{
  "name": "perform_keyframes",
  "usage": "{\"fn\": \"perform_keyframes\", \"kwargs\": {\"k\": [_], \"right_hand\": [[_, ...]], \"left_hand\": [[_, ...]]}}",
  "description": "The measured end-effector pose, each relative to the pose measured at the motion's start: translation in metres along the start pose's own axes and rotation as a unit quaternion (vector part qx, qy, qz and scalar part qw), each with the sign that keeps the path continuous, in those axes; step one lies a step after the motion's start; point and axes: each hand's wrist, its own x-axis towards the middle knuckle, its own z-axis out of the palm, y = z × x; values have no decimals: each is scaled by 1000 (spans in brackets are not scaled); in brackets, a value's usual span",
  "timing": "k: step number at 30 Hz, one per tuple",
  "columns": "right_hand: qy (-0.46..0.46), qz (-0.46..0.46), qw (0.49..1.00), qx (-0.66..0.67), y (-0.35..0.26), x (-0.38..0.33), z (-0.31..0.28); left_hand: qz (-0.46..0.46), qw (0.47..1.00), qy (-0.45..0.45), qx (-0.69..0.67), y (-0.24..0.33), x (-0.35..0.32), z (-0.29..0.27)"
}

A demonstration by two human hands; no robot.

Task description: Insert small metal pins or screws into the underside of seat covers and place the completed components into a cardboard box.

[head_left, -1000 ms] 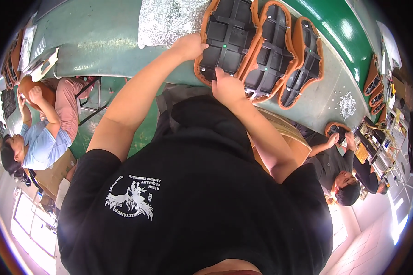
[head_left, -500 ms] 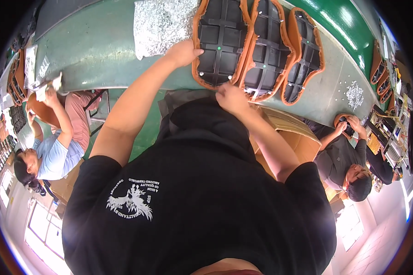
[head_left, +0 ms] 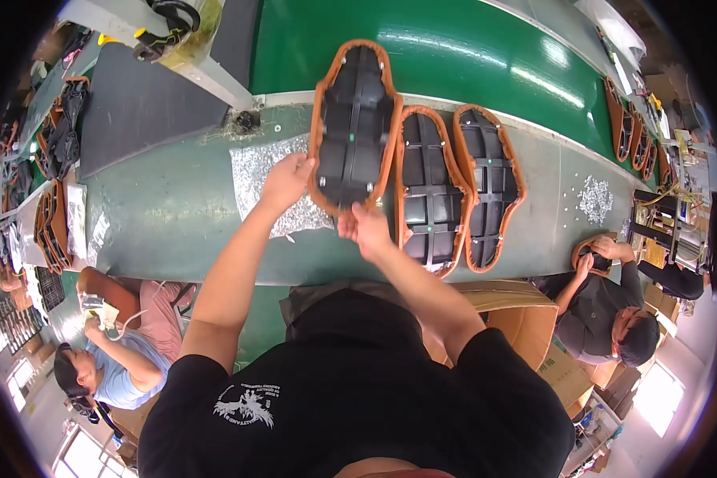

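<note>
A long panel with a black ribbed plastic back and a padded brown rim point(head_left: 354, 127) is between my hands, its far end overlapping the green surface. My left hand point(head_left: 289, 182) is closed on its left edge, near the lower end. At the near end, my right hand point(head_left: 365, 229) has its fingers curled against the brown rim. Two similar panels, a middle one point(head_left: 432, 191) and a right one point(head_left: 490, 187), lie black side up on the table to the right. Partly under the held panel is a clear bag of small silvery pieces point(head_left: 251, 171).
Beyond the grey-green table point(head_left: 167, 231) runs a glossy green surface point(head_left: 470, 56). A loose pile of small pieces point(head_left: 593, 199) lies at right. An open cardboard box point(head_left: 526, 319) stands below the table edge. People sit at left point(head_left: 127, 358) and right point(head_left: 597, 311).
The view has shifted, showing more of the far side. The held panel has moved away from me, ahead of the other two, with both hands still at its rim.
</note>
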Motion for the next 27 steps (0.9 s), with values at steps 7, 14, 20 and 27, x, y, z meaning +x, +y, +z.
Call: {"fn": "perform_keyframes", "kwargs": {"k": [7,14,20,27], "right_hand": [[38,-59,992,-105,-169,158,60],[102,-114,986,-59,-221,194,46],[118,-424,717,-541,-197,57,-14],[333,-183,537,-753,-182,-66,-155]], "left_hand": [[-67,996,-34,-40,-24,13,-1],[-252,922,-165,-244,-30,-28,30],[-256,882,-218,-331,-12,-52,45],[-295,853,-285,-323,-1,-85,76]]}}
